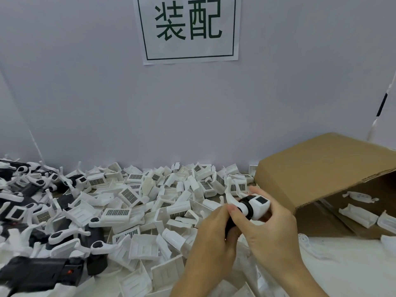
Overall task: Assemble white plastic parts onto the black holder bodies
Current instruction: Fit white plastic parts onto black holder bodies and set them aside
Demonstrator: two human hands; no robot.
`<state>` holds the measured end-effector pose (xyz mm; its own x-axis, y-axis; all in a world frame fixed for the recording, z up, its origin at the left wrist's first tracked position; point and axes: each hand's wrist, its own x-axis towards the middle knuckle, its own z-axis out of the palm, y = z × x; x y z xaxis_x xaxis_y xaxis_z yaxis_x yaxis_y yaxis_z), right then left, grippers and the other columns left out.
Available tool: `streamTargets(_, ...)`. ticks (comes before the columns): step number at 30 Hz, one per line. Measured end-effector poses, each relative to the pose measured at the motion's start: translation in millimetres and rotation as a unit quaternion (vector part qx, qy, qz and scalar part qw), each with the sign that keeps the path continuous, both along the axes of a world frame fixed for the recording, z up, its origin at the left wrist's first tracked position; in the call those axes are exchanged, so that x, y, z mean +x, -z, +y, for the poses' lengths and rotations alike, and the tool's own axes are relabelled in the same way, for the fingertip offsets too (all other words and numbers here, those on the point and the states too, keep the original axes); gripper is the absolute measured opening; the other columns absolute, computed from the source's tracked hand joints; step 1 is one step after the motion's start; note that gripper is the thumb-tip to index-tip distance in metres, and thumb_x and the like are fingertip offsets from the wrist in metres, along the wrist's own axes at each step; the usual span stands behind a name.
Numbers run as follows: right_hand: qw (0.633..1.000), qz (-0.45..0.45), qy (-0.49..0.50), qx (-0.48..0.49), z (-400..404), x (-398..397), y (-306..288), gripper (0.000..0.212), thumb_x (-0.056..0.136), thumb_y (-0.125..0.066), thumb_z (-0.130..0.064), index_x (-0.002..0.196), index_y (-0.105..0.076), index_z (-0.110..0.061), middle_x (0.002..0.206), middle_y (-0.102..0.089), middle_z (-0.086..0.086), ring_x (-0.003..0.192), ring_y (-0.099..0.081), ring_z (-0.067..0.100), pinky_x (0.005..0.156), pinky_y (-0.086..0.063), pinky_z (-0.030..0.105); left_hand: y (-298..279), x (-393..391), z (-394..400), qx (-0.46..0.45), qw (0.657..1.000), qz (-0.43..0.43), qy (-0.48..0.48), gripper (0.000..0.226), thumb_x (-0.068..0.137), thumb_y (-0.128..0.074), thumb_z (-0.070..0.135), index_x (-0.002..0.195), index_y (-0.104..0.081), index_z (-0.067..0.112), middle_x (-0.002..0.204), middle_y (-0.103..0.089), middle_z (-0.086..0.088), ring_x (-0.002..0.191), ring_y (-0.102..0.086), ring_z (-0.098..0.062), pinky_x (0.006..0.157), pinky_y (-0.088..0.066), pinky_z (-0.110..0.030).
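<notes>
Both hands meet over the right middle of the table around one holder. My left hand (214,234) grips the black holder body (232,227), which is mostly hidden under its fingers. My right hand (270,230) curls round the white plastic part (258,205), a boxy head with a dark square window, seated against a black ring at the body's top. A thin white arm (230,199) sticks up from the joint. Loose white parts (120,213) cover the table to the left.
Assembled black-and-white holders (62,234) lie heaped at the left, with a flat black piece (42,273) at the near left. A cardboard box (334,181) lies tipped on its side at the right with white pieces inside. A grey wall with a paper sign (188,28) closes off the back.
</notes>
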<state>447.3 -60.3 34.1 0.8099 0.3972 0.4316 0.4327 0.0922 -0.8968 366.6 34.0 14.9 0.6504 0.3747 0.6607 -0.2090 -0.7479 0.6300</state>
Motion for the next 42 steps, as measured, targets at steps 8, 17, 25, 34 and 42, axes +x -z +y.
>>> streamTargets(8,0.999,0.027,-0.027,0.03,0,-2,-4,0.044,0.064,-0.088,-0.032,0.1,-0.064,-0.042,0.093,-0.073,-0.022,0.088,-0.072,0.003,0.076,-0.054,0.021,-1,0,-1,0.008,1.0,-0.004,-0.009,0.019,0.091,-0.056,0.006,0.106,-0.065,0.012,0.09,-0.061,0.023,0.079,-0.055,0.005,0.07,-0.038,-0.009)
streamTargets(17,0.995,0.013,-0.088,-0.039,-3,-7,-7,0.094,0.052,-0.083,-0.057,0.138,-0.047,-0.043,0.118,-0.064,-0.03,0.112,-0.059,-0.009,0.092,-0.05,0.016,-4,-4,-1,-0.072,0.997,-0.006,-0.015,0.039,0.094,-0.049,0.001,0.121,-0.059,0.028,0.105,-0.07,0.021,0.101,-0.068,-0.002,0.086,-0.054,-0.022)
streamTargets(25,0.991,0.066,-0.077,-0.082,-3,-1,-4,0.029,0.099,-0.051,-0.042,0.128,-0.051,-0.045,0.132,-0.056,-0.026,0.118,-0.049,-0.016,0.105,-0.041,0.025,-17,-8,10,-0.404,0.904,-0.113,-0.086,0.02,0.104,-0.051,0.027,0.106,-0.071,0.029,0.1,-0.077,0.012,0.095,-0.071,0.0,0.082,-0.052,-0.019)
streamTargets(34,0.976,0.092,-0.099,-0.168,-1,-2,-5,0.028,0.106,-0.043,-0.022,0.111,-0.066,-0.037,0.11,-0.068,-0.014,0.096,-0.065,-0.001,0.079,-0.049,0.02,-28,-12,18,-0.694,0.681,-0.217,0.089,0.034,0.095,-0.046,0.007,0.081,-0.076,-0.003,0.081,-0.071,-0.02,0.059,-0.067,-0.023,0.057,-0.058,-0.034)
streamTargets(42,0.96,0.059,-0.154,-0.225,-2,-7,-8,0.044,0.095,-0.044,0.001,0.099,-0.07,-0.034,0.093,-0.069,-0.006,0.074,-0.07,0.007,0.063,-0.048,0.016,-26,-9,14,-0.678,0.71,-0.165,0.098,0.026,0.071,-0.069,0.029,0.084,-0.068,0.007,0.072,-0.064,-0.009,0.057,-0.06,-0.019,0.054,-0.048,-0.029)
